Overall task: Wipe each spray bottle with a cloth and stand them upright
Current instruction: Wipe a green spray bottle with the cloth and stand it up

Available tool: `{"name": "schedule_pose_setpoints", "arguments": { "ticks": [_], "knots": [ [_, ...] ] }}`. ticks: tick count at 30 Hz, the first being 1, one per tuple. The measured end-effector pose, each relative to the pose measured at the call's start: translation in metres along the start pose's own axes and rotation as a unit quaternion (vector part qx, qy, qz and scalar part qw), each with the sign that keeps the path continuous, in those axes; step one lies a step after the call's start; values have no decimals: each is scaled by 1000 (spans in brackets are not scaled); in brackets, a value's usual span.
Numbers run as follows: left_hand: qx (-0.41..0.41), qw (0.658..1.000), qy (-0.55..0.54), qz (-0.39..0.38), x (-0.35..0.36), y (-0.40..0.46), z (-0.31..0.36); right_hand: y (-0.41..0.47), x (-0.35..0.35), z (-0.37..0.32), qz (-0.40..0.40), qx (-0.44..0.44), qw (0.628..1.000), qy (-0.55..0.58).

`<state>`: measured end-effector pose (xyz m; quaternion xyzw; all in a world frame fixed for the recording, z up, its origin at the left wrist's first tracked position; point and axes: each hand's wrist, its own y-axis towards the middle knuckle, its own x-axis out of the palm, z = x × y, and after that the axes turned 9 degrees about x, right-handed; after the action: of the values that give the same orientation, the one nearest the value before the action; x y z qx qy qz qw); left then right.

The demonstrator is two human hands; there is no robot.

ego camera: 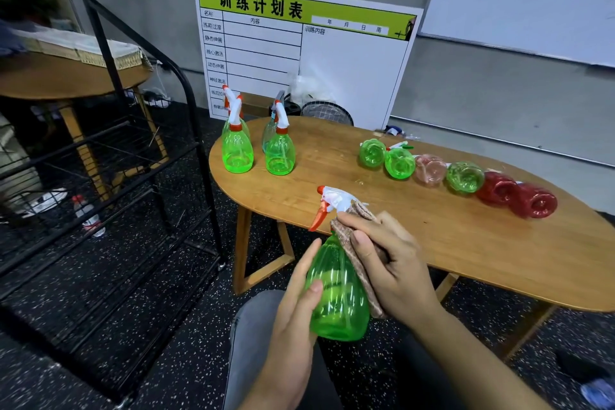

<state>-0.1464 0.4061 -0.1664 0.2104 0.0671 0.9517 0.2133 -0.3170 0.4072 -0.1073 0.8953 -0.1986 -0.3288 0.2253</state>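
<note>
The green spray bottle (336, 289) is held in the air over the person's lap, just short of the tabletop (432, 243), its long axis near upright with the nozzle tipped away and left. The left hand (293, 316) grips its lower body; the right hand (386, 263) presses a brownish cloth (356, 256) against its right flank and neck. Four wiped bottles (259, 146) stand well beyond on the left; six lying bottles (462, 176) wait nearer the right hand
</note>
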Motion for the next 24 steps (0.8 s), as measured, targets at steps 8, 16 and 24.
{"name": "schedule_pose_setpoints", "arguments": {
  "ticks": [8, 16, 24],
  "knots": [
    [-4, 997, -30, 65, 1, 0, 13, -41, 10, -9, -56, -170, 978, -105],
    [-5, 998, -33, 55, 6, 1, 18, -37, -2, -6, -54, -258, 950, -168],
    [-5, 998, -27, 51, 3, 2, 14, -6, 8, -3, 19, -62, 996, -64]
  ]
}}
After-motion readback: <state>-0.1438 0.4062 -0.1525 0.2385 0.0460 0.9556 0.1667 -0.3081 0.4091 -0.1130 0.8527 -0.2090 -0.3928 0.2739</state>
